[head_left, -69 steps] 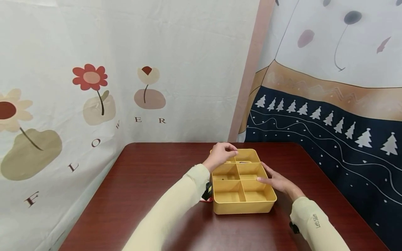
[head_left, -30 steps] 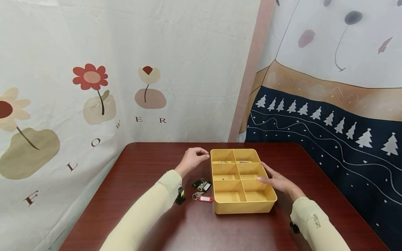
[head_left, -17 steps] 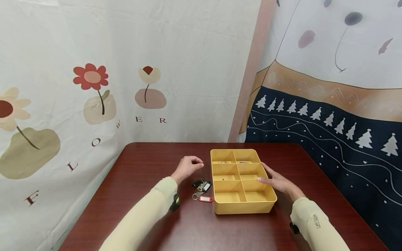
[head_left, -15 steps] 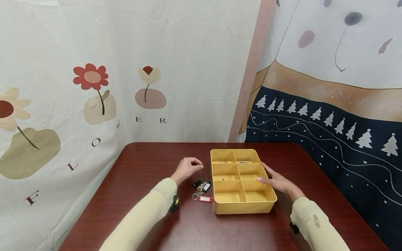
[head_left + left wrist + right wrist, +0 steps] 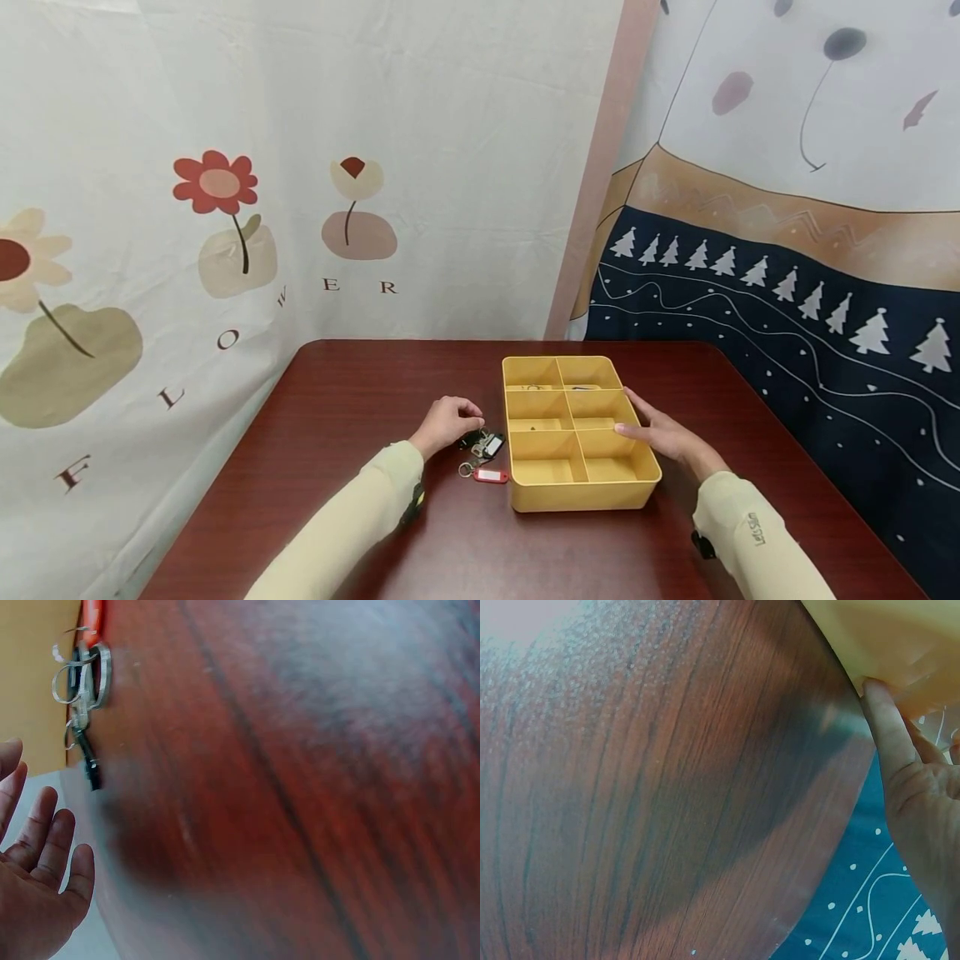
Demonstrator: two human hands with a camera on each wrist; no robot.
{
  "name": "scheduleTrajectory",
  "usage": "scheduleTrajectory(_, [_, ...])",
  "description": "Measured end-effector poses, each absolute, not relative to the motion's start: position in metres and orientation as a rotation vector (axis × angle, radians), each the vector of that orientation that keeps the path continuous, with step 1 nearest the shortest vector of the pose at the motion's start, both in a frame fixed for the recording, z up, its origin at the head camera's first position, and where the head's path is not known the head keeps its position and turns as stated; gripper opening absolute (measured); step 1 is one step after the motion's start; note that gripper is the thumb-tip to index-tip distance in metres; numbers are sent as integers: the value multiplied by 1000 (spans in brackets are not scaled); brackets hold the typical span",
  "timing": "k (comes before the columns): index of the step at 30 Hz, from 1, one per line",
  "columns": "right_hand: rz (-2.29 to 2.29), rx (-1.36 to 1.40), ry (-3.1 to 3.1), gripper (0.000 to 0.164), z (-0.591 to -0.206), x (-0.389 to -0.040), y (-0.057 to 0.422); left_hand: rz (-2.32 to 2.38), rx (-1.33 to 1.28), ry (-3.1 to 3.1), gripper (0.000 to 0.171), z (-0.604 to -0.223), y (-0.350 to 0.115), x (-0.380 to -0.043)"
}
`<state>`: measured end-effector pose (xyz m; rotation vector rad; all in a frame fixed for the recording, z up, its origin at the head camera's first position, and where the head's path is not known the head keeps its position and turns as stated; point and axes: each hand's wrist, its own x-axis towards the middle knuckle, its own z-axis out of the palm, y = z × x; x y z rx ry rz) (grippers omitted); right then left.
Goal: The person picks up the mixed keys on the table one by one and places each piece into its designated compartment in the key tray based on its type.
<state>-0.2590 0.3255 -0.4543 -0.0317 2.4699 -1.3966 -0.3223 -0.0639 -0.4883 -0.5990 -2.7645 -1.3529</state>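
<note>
My left hand [image 5: 445, 425] hovers beside a small pile of keys [image 5: 477, 450] left of the yellow divided box [image 5: 585, 497]. Its fingers are loosely bent and hold nothing; in the left wrist view the left hand [image 5: 41, 877] is apart from the keys [image 5: 84, 686]. A black tag [image 5: 495, 444] and a red tag [image 5: 491, 476] with white labels lie with them. My right hand [image 5: 667, 433] holds the box's right wall, thumb over the rim and fingers along the outside. In the right wrist view, the thumb of the right hand [image 5: 911, 780] touches the yellow box [image 5: 907, 637].
A metal ring [image 5: 533, 387] shows in the box's back left compartment, and a small dark-and-light item [image 5: 585, 387] in the back right one. The brown table [image 5: 360, 392] reaches printed curtains [image 5: 450, 167] behind and to the right.
My left hand has left the space over the box's back compartments, swung left, then lowered toward the keys, which came into fuller view. Right hand and box stay put.
</note>
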Motion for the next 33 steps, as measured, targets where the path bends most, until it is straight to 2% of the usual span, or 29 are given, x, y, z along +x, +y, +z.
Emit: scheduleTrajectory(33, [-1386, -46, 2480, 91, -456, -260, 327, -890, -795, -2759, 6, -501, -56, -322])
